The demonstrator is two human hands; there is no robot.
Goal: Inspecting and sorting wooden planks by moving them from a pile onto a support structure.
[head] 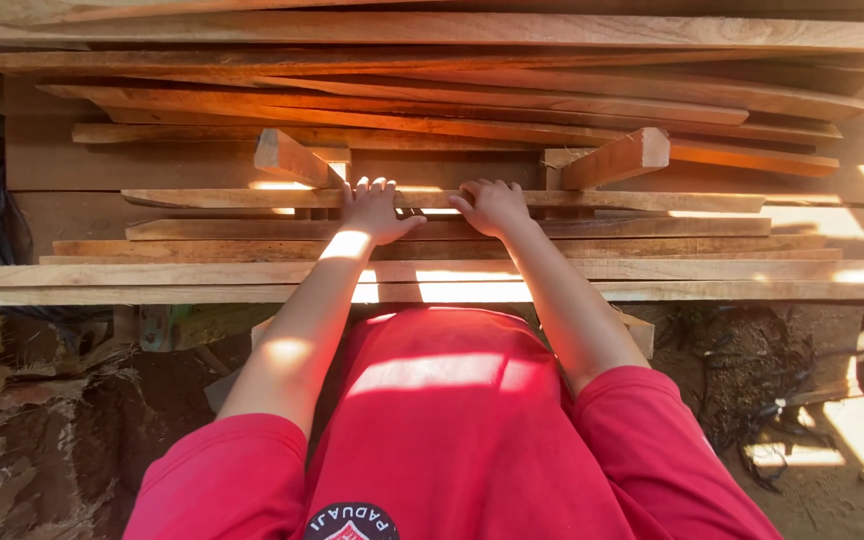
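A stack of long, thin wooden planks lies crosswise in front of me. My left hand rests flat on a narrow plank in the middle of the stack, fingers spread over its far edge. My right hand curls over the same plank's edge close beside the left one. Two short wooden blocks stick up just beyond the hands: one behind the left hand, one to the right of the right hand. Both arms reach forward from red sleeves.
More planks lie nearer to me, their ends running past both sides of the view. Below the stack is a dirt floor with wood scraps at the left and dark tangled debris at the right. Sunlight patches fall across the boards.
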